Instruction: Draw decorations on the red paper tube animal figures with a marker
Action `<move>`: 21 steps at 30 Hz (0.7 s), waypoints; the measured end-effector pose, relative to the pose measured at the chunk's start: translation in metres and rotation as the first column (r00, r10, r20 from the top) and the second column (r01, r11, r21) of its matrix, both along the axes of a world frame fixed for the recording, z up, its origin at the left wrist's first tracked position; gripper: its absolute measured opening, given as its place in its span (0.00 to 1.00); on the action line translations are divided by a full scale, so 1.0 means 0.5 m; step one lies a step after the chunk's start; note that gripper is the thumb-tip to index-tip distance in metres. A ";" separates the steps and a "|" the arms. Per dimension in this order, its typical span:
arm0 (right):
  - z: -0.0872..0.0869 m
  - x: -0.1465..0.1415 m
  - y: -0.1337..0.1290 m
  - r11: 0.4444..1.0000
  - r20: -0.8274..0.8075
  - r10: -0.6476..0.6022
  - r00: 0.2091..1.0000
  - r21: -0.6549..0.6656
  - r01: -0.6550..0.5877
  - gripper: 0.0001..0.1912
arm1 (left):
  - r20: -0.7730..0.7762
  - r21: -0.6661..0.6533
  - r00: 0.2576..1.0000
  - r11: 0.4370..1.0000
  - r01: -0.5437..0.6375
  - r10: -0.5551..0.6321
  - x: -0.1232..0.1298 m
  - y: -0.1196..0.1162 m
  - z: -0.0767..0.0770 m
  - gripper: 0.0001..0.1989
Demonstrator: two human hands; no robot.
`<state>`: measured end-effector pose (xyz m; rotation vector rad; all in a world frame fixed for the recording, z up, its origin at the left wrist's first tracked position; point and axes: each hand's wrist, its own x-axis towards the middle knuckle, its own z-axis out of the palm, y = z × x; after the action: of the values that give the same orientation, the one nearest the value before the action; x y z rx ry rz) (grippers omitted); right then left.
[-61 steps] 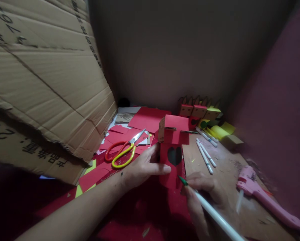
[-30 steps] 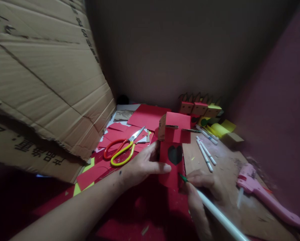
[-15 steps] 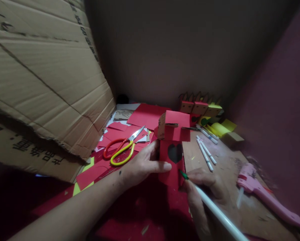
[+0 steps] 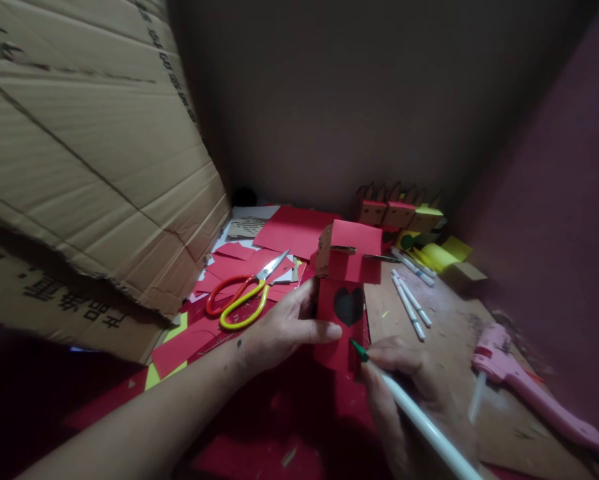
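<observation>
One cardboard sheet (image 4: 89,147): stands at the left of the frame, clear of both hands.
Right hand (image 4: 424,380): lower right of centre; thumb and forefinger pinched on a pen.
Left hand (image 4: 289,327): centre; thumb flat on the front of a red paper figure, other fingers mostly hidden, steadying it.
Red paper figure (image 4: 339,270): centre of the frame, upright. Block joined on top, heart coloured in; assembly judged well advanced. Area under the heart shows no clear mark; remaining marking cannot be fully assessed.
White pen (image 4: 424,423): slants up from the bottom edge, right of centre.
Row of paper figures (image 4: 399,213): upper right of centre, assembled.
Dark heart (image 4: 347,305): filled solid; no change noted against the frame half a second ago.
Green tip (image 4: 358,349): now slightly further left, nearer the left thumb; contact with the paper cannot be confirmed.
</observation>
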<state>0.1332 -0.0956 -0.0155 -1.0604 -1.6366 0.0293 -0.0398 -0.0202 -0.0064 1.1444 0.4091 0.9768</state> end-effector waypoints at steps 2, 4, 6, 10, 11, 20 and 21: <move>0.000 0.001 0.000 1.000 0.030 0.022 0.999 -0.009 -0.021 0.04 | 0.002 0.006 1.000 1.000 0.000 0.000 0.000 0.002 -0.002 0.26; -0.001 0.003 0.000 0.999 0.057 0.050 0.997 -0.019 -0.049 0.03 | 0.004 -0.003 1.000 1.000 -0.001 0.001 0.000 0.004 -0.003 0.26; 0.000 0.005 0.000 0.998 0.079 0.067 0.995 -0.022 -0.065 0.03 | 0.007 -0.016 1.000 1.000 0.006 -0.006 0.000 0.004 -0.004 0.27; 0.005 0.008 -0.004 0.998 0.102 0.055 0.993 -0.037 -0.052 0.04 | 0.000 -0.027 1.000 1.000 0.010 -0.010 0.000 0.003 -0.003 0.26; 0.006 0.009 -0.005 0.998 0.105 0.053 0.993 -0.046 -0.049 0.03 | -0.001 -0.029 1.000 1.000 0.009 -0.009 0.000 0.003 -0.002 0.26; 0.011 0.005 -0.007 0.999 0.079 -0.006 0.997 -0.034 0.008 0.07 | -0.007 -0.037 1.000 0.999 0.002 -0.002 0.000 0.000 0.004 0.27; 0.013 0.005 -0.007 1.000 0.066 -0.017 0.998 -0.025 0.019 0.07 | -0.007 -0.040 1.000 0.999 -0.004 0.003 0.000 0.000 0.004 0.27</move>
<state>0.1355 -0.0992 -0.0088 -1.1057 -1.6902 0.0036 -0.0400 -0.0203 -0.0046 1.1115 0.4350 0.9635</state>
